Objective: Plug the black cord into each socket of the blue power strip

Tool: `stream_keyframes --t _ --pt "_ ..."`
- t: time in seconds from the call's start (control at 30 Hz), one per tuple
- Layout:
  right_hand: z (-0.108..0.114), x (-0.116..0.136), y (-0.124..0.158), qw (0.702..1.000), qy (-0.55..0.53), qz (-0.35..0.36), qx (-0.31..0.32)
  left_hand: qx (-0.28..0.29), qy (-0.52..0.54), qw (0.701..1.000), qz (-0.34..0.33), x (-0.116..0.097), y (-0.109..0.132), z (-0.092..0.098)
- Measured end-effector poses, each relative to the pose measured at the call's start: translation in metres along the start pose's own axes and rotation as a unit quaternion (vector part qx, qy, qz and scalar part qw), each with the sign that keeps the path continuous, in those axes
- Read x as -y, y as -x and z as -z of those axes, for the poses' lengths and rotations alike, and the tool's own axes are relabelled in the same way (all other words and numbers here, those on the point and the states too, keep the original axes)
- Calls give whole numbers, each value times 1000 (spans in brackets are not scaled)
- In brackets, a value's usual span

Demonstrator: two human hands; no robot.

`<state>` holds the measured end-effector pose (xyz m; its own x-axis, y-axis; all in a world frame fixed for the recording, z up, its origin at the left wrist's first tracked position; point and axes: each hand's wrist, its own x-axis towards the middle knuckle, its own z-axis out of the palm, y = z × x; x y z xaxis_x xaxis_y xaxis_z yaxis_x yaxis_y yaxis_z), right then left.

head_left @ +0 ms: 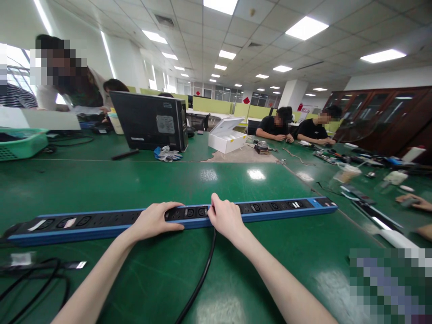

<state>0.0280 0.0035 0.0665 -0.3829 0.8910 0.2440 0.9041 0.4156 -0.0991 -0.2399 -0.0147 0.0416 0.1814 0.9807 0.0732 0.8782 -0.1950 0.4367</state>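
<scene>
A long blue and black power strip [283, 205] with several sockets lies across the green table in front of me. My left hand [157, 219] is closed over the strip's middle, thumb on the near edge and fingers across the far one. Just to the right, my right hand [225, 217] is a fist held down on the sockets. A thick black power cord [203, 274] comes out from under this hand and runs toward me. Whatever plug is at the cord's end is hidden inside my fingers.
Black cables [50, 279] lie at the near left. Farther back are a black computer case [148, 119], grey-blue gloves [168, 154], an open white box [227, 140] and a green basket [23, 150]. Tools and parts clutter the right side, where another person's hand [413, 201] shows.
</scene>
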Motion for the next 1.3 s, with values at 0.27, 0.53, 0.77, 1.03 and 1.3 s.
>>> stream_keyframes --t 0.27,0.53,0.77,1.03,1.3 --pt "55 -35 -15 990 -85 -60 -94 -6 -7 1000 1 0 -1 0" --pt "99 -139 4 973 -209 -87 -54 -3 -26 1000 4 5 -2 -1" --pt "88 -190 10 970 -224 -99 -13 -7 -35 999 -24 -11 -4 -9" --pt "59 -175 3 983 -168 -68 36 -87 6 990 -113 -129 -43 -58" --pt "46 -163 7 994 -92 -43 45 -95 -31 988 -118 -176 -82 -107"
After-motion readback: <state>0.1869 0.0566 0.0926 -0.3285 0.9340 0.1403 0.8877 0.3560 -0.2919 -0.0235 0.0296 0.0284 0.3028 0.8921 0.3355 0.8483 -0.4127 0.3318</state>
